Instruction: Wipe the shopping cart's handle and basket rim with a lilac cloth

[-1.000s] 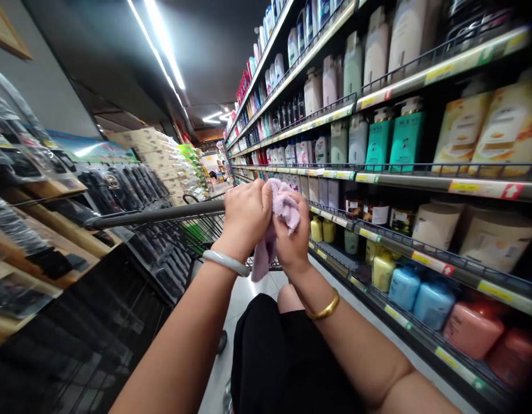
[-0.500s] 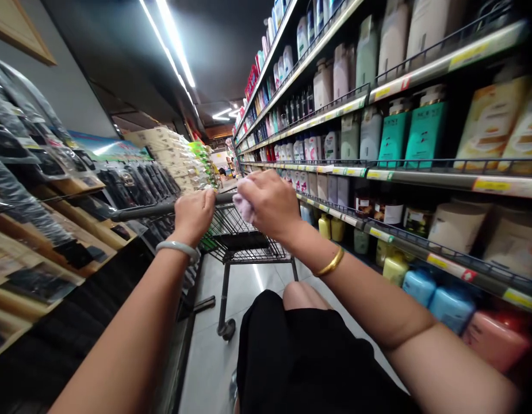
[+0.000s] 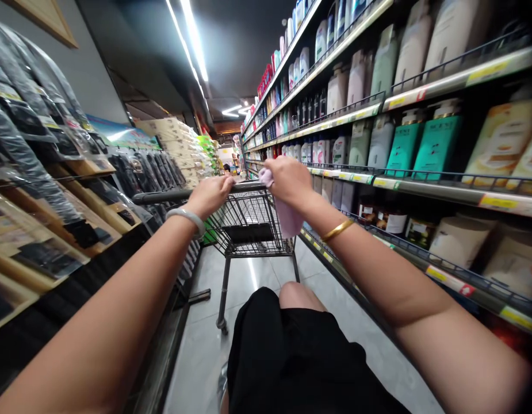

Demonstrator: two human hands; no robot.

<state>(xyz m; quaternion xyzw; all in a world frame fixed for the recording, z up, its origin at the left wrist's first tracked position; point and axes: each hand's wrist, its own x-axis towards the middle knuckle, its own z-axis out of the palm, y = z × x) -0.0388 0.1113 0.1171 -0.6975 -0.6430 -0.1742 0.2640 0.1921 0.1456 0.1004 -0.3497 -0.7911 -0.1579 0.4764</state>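
Note:
My left hand (image 3: 211, 194) is closed around the grey handle bar (image 3: 162, 196) of a black wire shopping cart (image 3: 248, 221) in front of me. My right hand (image 3: 288, 179) grips the right end of the same bar together with a pale lilac cloth (image 3: 287, 215), which hangs down below my fist. A pale bangle is on my left wrist and a gold bangle on my right. The cart basket holds something green at its left side.
Shelves of bottles and boxes (image 3: 404, 144) run close along the right side. Racks of dark packaged goods (image 3: 41, 190) line the left. A narrow grey tiled aisle (image 3: 248, 276) leads ahead to stacked cartons (image 3: 175, 144). My black skirt and a knee show below.
Both hands worked the lilac cloth a second ago. The left hand then went to the cart handle, the right followed with the cloth, and the cart now stands farther ahead.

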